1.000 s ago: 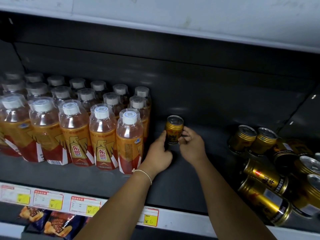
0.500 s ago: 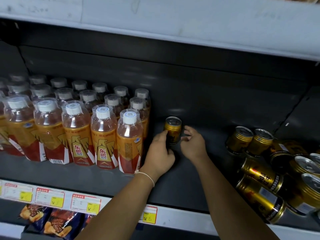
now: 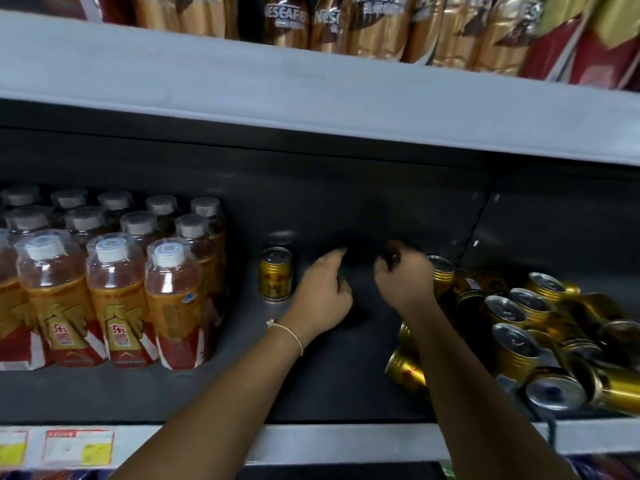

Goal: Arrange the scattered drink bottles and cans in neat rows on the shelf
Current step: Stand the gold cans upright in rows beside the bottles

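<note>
One gold can [image 3: 276, 274] stands upright by itself on the dark shelf [image 3: 242, 386], just right of the rows of orange-labelled bottles [image 3: 114, 296]. My left hand [image 3: 323, 292] hovers a little to the can's right, fingers loosely curled, holding nothing. My right hand [image 3: 403, 278] is further right, its loosely curled fingers empty, close to an upright gold can [image 3: 441, 275] at the edge of the heap. A heap of gold cans [image 3: 540, 337] lies jumbled at the right, some upright and some on their sides.
The upper shelf's grey edge [image 3: 311, 95] overhangs the work area and carries coffee packs [image 3: 363, 26]. Price tags [image 3: 78, 446] line the front rail at the lower left. Bare dark shelf lies between the lone can and the heap.
Both hands have let go of the lone gold can and moved right, away from it, toward the heap. The camera has tilted up, bringing the upper shelf's goods into view.
</note>
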Motion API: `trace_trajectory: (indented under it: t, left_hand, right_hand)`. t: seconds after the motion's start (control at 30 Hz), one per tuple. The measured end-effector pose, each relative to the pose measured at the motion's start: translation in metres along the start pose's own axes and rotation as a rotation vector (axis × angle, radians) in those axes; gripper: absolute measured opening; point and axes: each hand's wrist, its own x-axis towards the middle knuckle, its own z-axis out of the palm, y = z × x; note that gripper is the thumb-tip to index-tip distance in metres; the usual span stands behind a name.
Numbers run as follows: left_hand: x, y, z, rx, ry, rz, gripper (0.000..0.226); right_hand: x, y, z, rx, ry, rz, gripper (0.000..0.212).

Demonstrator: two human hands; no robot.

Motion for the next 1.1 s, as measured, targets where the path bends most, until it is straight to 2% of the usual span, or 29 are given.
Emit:
trace_trajectory:
  t: [0.2,0.37,0.47,0.6,0.77,0.9,1.0,1.1]
  left_hand:
    - [0.011,0.016,0.032,-0.050,-0.139,-0.059,0.060]
    - [0.010,0.017,0.045,-0.050,-0.159,-0.090,0.060]
    - [0.010,0.015,0.048,-0.040,-0.153,-0.100,0.061]
    - [0.009,0.013,0.048,-0.039,-0.157,-0.111,0.063]
    - [0.006,0.003,0.047,-0.046,-0.186,-0.153,0.065]
    - [0.002,-0.005,0.043,-0.040,-0.185,-0.172,0.065]
    - [0.000,-0.012,0.037,-0.037,-0.184,-0.176,0.065]
    - [-0.001,-0.017,0.030,-0.026,-0.157,-0.172,0.064]
  right_hand:
    - [0.012,0.031,-0.018,-0.272,-0.132,0.022,0.028]
    - [0.019,0.040,-0.017,-0.359,-0.204,0.011,0.043]
    - [0.026,0.039,-0.016,-0.480,-0.215,0.000,0.047]
    - [0.037,0.035,-0.016,-0.615,-0.314,0.032,0.048]
    - [0.038,0.030,-0.006,-0.481,-0.274,-0.009,0.045]
    - [0.040,0.028,-0.002,-0.386,-0.334,0.163,0.055]
    - [0.037,0.024,-0.001,-0.242,-0.300,0.214,0.059]
    - [0.032,0.008,-0.002,-0.055,-0.266,0.227,0.051]
